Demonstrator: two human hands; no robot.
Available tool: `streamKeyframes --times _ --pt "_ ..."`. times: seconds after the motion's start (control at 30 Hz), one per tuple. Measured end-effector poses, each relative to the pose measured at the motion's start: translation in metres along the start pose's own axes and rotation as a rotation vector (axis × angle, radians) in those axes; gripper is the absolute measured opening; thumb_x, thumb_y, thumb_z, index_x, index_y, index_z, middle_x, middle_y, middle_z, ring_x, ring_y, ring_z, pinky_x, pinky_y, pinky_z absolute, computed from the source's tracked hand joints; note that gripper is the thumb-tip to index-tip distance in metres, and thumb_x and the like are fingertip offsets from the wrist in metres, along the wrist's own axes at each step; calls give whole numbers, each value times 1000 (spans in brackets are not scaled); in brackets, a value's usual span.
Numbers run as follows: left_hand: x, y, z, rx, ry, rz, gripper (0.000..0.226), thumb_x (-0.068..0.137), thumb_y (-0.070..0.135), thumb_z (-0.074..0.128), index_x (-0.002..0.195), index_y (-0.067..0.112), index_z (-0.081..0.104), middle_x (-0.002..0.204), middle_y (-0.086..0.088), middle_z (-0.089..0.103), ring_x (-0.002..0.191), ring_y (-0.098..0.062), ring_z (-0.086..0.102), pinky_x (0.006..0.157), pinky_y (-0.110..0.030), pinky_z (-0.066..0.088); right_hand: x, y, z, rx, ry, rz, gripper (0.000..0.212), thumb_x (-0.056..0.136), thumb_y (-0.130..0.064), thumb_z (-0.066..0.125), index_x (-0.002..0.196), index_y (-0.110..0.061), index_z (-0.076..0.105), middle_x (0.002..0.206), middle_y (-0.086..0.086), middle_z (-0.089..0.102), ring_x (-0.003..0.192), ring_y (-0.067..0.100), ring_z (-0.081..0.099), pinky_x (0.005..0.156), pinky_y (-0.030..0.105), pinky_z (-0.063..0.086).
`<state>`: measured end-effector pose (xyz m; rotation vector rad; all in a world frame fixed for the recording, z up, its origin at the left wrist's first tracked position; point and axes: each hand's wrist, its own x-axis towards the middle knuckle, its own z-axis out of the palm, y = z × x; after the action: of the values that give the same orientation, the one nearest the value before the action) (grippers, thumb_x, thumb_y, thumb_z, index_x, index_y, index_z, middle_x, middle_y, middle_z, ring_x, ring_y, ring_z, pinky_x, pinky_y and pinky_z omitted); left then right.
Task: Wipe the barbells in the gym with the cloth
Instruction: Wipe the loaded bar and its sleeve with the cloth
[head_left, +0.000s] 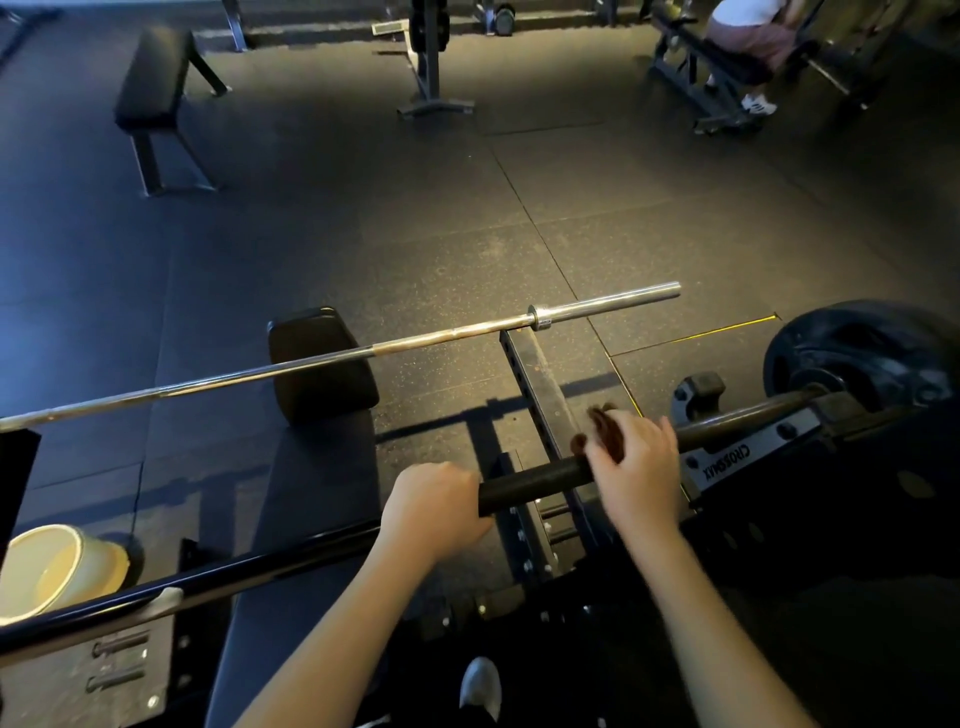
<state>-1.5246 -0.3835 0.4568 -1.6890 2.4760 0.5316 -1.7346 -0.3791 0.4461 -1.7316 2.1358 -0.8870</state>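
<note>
Head view, looking down: the left hand (436, 504) is clenched around the dark barbell (535, 480), knuckles up, just below centre frame. Over at its 2 o'clock, along the same bar, the right hand (639, 467) clamps down with fingers curled over the brown cloth (605, 431). The cloth is bunched against the top of the bar and pokes out from the fingers on the hand's 11 o'clock side; the hand is a little blurred. A short stretch of bare black bar shows between the two grips, so the cloth sits apart from the left hand.

Follow the bar out to 3 o'clock and it runs into a black weight plate (862, 358). Beyond the hands, toward 12 o'clock, a silver barbell (363, 353) crosses the frame above a black bench pad (322, 364). At 8 o'clock, a cream bucket (57, 571) stands on the floor. Far off at 1 o'clock, another person (748, 36) sits on a bench.
</note>
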Motion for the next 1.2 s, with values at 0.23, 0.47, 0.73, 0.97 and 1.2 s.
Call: streamKeyframes --times 0.23,0.47,0.73,0.97,1.2 --pt "-1 1 0 -1 4 -14 20 92 41 53 95 22 58 75 10 52 66 -9 51 60 -22 38 -9 -8 8 -35 -200 -266 31 90 -43 47 102 -20 64 92 -10 60 91 11 56 92 31 43" --pt "-8 -9 -9 -205 -182 -25 35 87 44 64 110 20 53 95 5 59 85 -13 58 77 -29 51 -46 -54 34 104 7 -134 20 86 -28 60 101 -15 65 99 -11 59 101 11 55 99 31 42" --pt "-17 -22 -4 -157 -103 -65 24 92 41 56 105 22 61 81 9 57 71 -8 57 64 -21 44 -13 -10 10 -41 105 115 21 85 -18 67 105 -11 64 105 1 65 110 22 58 113 39 31" --pt "-17 -18 -3 -70 -51 -51 23 92 39 54 105 20 60 84 6 57 75 -13 58 67 -25 47 -50 -41 31 56 -105 -265 30 89 -38 49 105 -16 62 100 -9 59 101 7 52 102 37 43" --pt "-19 -20 -3 -103 -32 -23 24 93 39 55 107 21 60 88 6 60 78 -11 60 73 -25 51 -26 -32 21 70 143 210 35 86 -21 63 119 -9 61 124 5 57 122 23 51 106 44 43"
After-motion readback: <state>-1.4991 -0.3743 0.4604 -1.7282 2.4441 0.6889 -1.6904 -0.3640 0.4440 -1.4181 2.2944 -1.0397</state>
